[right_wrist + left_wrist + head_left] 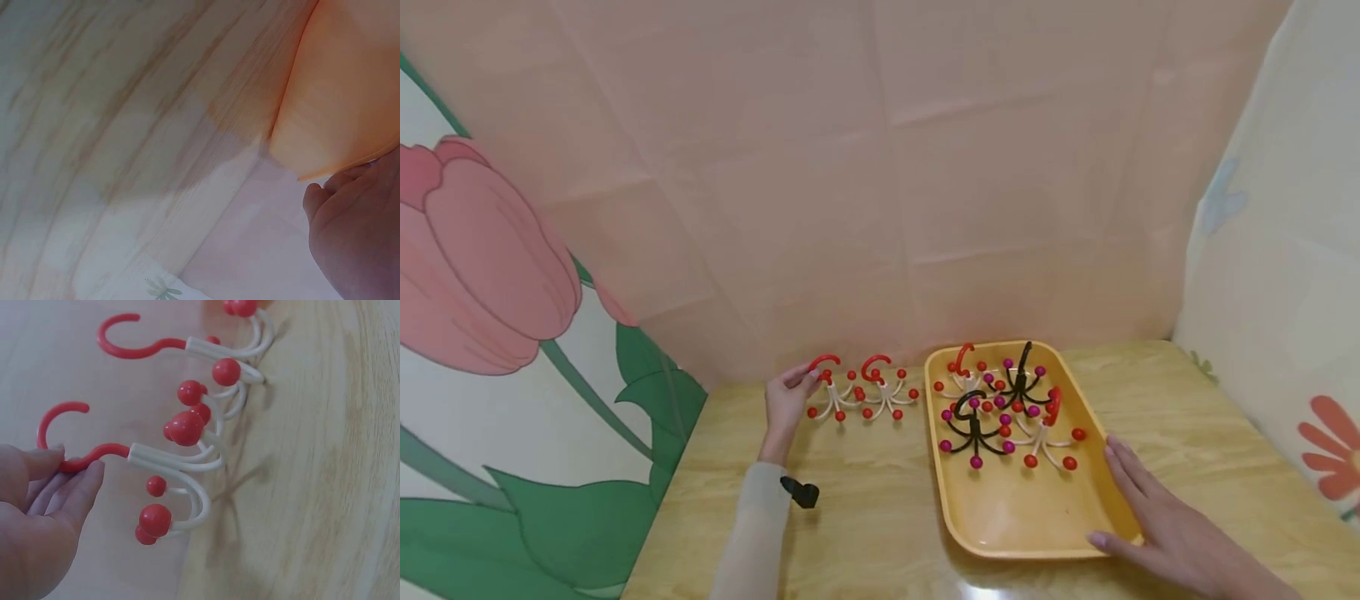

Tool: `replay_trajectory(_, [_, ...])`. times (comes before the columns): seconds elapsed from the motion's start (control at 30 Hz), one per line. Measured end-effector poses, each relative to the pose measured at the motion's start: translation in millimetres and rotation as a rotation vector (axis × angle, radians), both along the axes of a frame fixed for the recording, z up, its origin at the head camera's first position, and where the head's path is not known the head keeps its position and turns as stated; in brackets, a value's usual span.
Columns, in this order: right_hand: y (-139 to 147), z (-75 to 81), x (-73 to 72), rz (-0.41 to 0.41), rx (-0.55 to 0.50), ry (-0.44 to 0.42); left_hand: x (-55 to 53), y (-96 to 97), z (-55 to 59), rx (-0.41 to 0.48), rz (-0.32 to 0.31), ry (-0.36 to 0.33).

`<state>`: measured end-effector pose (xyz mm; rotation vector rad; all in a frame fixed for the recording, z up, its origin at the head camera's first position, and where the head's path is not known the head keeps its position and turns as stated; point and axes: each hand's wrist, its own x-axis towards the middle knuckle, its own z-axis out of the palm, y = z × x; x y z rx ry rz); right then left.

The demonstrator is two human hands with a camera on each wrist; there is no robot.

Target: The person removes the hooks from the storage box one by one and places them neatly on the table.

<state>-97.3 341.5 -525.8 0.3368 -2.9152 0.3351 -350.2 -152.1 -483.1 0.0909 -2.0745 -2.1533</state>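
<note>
At the back left, my left hand [787, 402] pinches the red hook of a white multi-armed hook hanger [156, 456] with red ball tips. The left wrist view shows thumb and fingers on the hook's curve, its ball-tipped arms spreading below. Beside it stands a second red-and-white hook hanger [883, 392]. My right hand [1172, 521] rests along the right side of the yellow tray [1000, 521], fingers straight, thumb by its near corner. In the tray's back half lie two black hook hangers [975, 427] with magenta balls and two white hook hangers [1042, 435] with red balls.
The wood-patterned table [865, 500] runs up to a pinkish cloth wall [850, 208] at the back. A tulip-printed panel [497, 258] stands at the left and a pale flower-printed panel [1285, 292] at the right.
</note>
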Motion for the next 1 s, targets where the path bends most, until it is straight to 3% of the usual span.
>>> replay_trajectory(0.17, [-2.2,-0.2,-1.4,-0.004,-0.001,-0.007,1.9,-1.0,-2.8,0.013,0.003,-0.007])
replay_trajectory(0.53, [-2.3,0.7,0.7,0.006,-0.024,0.008,-5.8,3.0,-16.1,0.041,0.032,-0.018])
replay_trajectory(1.0, [-0.4,-1.9,1.4,0.033,-0.024,0.043,-5.0,4.0,-18.3,0.001,0.035,-0.036])
